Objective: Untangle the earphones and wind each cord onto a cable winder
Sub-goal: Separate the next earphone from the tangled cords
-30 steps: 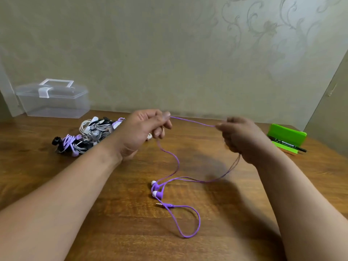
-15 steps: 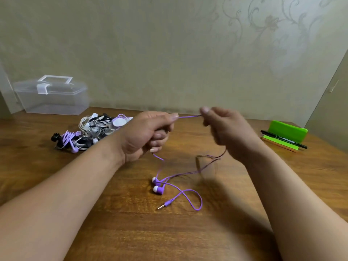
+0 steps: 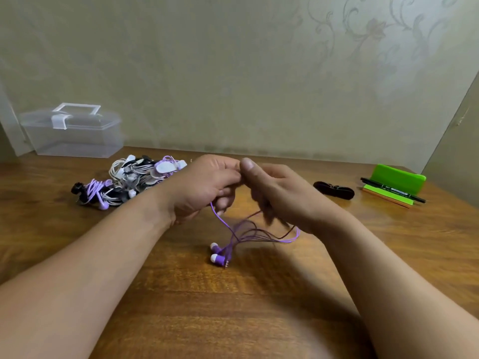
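A: What lies nearest?
B: On the wooden table point(image 3: 233, 320), two purple earbuds point(image 3: 217, 256) lie side by side with their white tips pointing left. The jack plug point(image 3: 227, 264) touches them on their right.
A: And the cord?
B: The purple cord point(image 3: 259, 233) rises from the earbuds in several loose loops, up and to the right, into both hands.
A: How are the hands?
B: They are just above and behind the earbuds. The left hand point(image 3: 204, 187) has its fingers curled round the cord, and one strand drops from it. The right hand point(image 3: 278, 195) sets its thumb against the left's fingers. Its own fingers are curled and blurred, with loops hanging beneath, so it seems to grip the cord too.
A: Farther out?
B: Behind the earbuds to the left is a heap of earphones point(image 3: 129, 180) in white, black and purple. Farther back-left, a clear lidded box point(image 3: 75, 133) stands by the wall. Behind and right of the earbuds is a dark bundle point(image 3: 334, 189), then a green holder point(image 3: 396, 178) with a black pen point(image 3: 391, 192) across it.
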Tool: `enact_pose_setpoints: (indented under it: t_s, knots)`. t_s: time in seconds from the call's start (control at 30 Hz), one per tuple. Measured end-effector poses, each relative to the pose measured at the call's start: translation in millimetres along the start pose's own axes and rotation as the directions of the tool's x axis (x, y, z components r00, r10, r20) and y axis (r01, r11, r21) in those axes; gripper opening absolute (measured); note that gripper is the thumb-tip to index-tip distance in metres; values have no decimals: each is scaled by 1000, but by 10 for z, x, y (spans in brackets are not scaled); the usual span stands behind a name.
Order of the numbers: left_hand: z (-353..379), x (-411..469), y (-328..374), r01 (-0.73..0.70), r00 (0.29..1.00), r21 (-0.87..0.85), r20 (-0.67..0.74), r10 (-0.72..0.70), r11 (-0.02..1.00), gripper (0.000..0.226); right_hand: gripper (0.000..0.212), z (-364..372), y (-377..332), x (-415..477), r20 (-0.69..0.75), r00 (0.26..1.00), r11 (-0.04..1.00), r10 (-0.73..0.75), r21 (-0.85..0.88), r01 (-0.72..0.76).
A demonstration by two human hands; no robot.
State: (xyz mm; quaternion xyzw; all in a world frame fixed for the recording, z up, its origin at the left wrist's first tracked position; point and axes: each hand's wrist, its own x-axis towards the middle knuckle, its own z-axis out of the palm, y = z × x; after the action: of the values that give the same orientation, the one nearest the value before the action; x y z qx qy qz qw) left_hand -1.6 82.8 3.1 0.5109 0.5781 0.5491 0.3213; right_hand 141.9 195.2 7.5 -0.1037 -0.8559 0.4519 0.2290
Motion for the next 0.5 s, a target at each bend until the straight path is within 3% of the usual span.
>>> enact_pose_setpoints:
  t_s: [0.1, 0.2, 0.27, 0.37, 0.5]
  knots:
    - [-69, -13, 26, 44, 999, -176, 22, -41, 983, 23, 46, -186, 140, 101, -256, 966, 998, 42, -31, -51]
    - [-173, -63, 104, 37, 995, -383, 103, 2, 923, 25, 49, -492, 345, 142, -548, 819, 981, 172, 21, -192]
    - [-209, -76, 137, 41, 990, -463, 141, 28, 885, 28, 50, -551, 494, 132, -578, 794, 951, 189, -93, -295]
    - [-226, -72, 123, 51, 985, -499, 169, 40, 865, 30, 49, -513, 635, 139, -545, 815, 925, 197, -172, -339]
    - [-272, -65, 119, 47, 989, -491, 145, 29, 870, 31, 46, -594, 753, 139, -576, 782, 911, 236, -148, -384]
